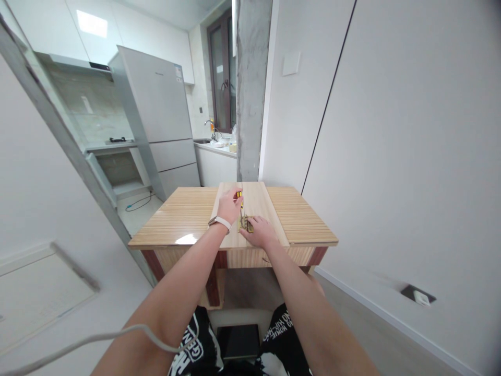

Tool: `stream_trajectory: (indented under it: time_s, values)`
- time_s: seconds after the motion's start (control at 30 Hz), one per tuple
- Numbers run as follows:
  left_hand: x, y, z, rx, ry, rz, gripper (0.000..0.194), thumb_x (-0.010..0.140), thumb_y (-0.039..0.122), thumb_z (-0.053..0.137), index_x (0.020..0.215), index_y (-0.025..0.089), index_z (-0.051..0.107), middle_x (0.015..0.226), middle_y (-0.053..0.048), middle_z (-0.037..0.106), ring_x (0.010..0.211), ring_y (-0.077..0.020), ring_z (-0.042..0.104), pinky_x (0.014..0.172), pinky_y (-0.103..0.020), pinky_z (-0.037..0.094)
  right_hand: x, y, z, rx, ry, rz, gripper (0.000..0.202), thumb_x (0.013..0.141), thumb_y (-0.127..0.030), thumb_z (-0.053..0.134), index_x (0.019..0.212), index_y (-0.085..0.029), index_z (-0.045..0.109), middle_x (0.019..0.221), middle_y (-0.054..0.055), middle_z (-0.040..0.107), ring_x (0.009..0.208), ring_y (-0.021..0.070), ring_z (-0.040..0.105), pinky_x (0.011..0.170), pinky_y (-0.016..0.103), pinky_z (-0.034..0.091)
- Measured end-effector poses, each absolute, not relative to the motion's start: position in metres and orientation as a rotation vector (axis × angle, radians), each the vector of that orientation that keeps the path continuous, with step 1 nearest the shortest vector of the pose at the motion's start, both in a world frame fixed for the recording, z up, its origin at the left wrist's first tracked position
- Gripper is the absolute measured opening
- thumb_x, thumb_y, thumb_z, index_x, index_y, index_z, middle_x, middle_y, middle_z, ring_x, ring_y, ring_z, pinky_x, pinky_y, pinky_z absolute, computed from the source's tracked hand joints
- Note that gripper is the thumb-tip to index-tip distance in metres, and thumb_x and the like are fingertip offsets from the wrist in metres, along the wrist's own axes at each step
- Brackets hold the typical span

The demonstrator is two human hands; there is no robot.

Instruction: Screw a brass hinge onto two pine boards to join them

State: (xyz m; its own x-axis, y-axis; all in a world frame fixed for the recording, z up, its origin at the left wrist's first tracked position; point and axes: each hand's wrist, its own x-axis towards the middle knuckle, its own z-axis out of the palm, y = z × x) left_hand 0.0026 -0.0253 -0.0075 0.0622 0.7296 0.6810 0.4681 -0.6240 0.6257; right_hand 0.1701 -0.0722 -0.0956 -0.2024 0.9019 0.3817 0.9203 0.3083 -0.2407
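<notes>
My left hand (229, 206), with a watch on its wrist, is closed around the yellow-and-black handle of a screwdriver (239, 195). The screwdriver's thin shaft points down toward a brass-coloured hinge (241, 225); whether its tip sits in a screw is too small to tell. This hinge lies across the seam of two pale wooden boards (270, 211) placed side by side. My right hand (260, 231) presses on the hinge's right part, fingers closed at its edge and partly covering it.
Beneath the boards is a striped wooden table (188, 211) with a drawer front. A white cable (144, 329) crosses my left forearm. Behind the table are a concrete column (252, 94), a grey fridge (160, 99) and a sink counter (217, 149). A white wall (391, 130) stands on the right.
</notes>
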Motion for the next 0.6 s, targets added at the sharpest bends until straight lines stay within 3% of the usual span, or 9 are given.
stream_trajectory:
  time_s: [0.17,0.3,0.6]
  values:
    - [0.01,-0.032,-0.002,2.109,1.194,1.625,0.021,0.088,0.023,0.075,0.108,0.022,0.072,0.105,-0.005,0.067,0.077,-0.014,0.067,0.079,-0.03,0.057,0.17,-0.073,-0.096,-1.608,-2.135,-0.064,0.06,0.093,-0.07,0.052,0.133,-0.026,0.061,0.131,0.011,0.063,0.127,0.0271,0.052,0.108,0.041,0.036]
    - [0.014,-0.036,0.001,2.113,1.259,1.666,0.017,0.087,0.021,0.075,0.104,0.022,0.073,0.101,-0.004,0.066,0.075,-0.0139,0.066,0.081,-0.031,0.056,0.17,-0.074,-0.096,-1.605,-2.134,-0.069,0.06,0.093,-0.069,0.053,0.133,-0.026,0.062,0.132,0.012,0.063,0.127,0.0271,0.051,0.109,0.041,0.035]
    - [0.007,-0.031,-0.002,2.147,1.238,1.623,0.031,0.093,0.011,0.061,0.12,0.021,0.071,0.11,-0.008,0.069,0.089,-0.0176,0.068,0.089,-0.034,0.057,0.169,-0.075,-0.094,-1.617,-2.138,-0.058,0.058,0.093,-0.067,0.052,0.133,-0.026,0.062,0.132,0.011,0.063,0.127,0.0273,0.051,0.109,0.041,0.035]
